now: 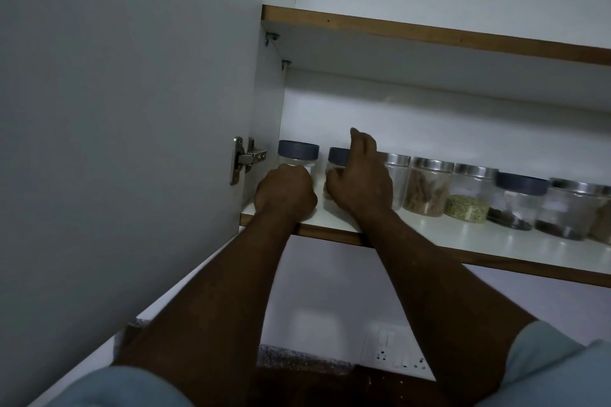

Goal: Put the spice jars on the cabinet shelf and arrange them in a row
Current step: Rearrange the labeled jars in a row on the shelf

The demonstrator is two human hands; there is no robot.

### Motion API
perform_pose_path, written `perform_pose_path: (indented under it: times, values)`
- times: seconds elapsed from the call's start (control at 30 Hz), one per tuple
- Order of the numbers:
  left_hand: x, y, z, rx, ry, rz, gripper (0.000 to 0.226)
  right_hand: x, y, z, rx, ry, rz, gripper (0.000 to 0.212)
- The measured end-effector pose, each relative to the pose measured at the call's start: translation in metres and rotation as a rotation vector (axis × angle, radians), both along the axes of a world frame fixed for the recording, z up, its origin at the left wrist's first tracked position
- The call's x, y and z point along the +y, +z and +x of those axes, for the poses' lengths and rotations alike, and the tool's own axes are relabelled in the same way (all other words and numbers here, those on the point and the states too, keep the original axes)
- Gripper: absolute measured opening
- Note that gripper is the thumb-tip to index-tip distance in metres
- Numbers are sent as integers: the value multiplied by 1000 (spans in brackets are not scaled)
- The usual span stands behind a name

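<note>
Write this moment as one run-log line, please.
left hand on leftmost blue-lid jar | right hand on second blue-lid jar | shelf: jars in row

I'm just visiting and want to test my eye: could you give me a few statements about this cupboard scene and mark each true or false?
1. Both hands are at the two leftmost jars. True: the left hand is at the first blue-lidded jar, the right hand at the second jar.
2. The jars stand on the upper shelf. False: they stand on the lower shelf.
3. Every lid is blue. False: several are silver, like the cinnamon jar.
4. The cabinet door is open. True.
</note>
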State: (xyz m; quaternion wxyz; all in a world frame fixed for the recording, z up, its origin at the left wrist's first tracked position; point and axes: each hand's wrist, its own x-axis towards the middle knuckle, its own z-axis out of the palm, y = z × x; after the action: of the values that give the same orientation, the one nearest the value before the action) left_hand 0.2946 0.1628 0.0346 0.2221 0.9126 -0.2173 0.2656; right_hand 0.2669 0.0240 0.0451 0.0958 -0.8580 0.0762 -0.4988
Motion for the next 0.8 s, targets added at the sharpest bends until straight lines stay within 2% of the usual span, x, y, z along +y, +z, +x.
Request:
perform_pose_path:
  times: [0.1, 0.17, 0.33, 0.53, 0.8]
  values:
    - [-1, -1, 2, -11, -17, 15, 18, -5, 4, 7, 164, -3, -22, 98]
    - [-2, -3, 3, -15, -22, 23, 20, -8, 5, 13, 248, -44, -86, 96]
    - [-2, -4, 7, -32, -37, 30, 20, -9, 7, 22, 130, -130, -177, 72]
    - [-3, -3, 10, -21, -30, 51, 19, -13, 14, 24, 104, -235, -126, 87]
    - [-3, -5, 13, 17, 25, -30, 26, -11, 10, 12, 136, -215, -179, 69]
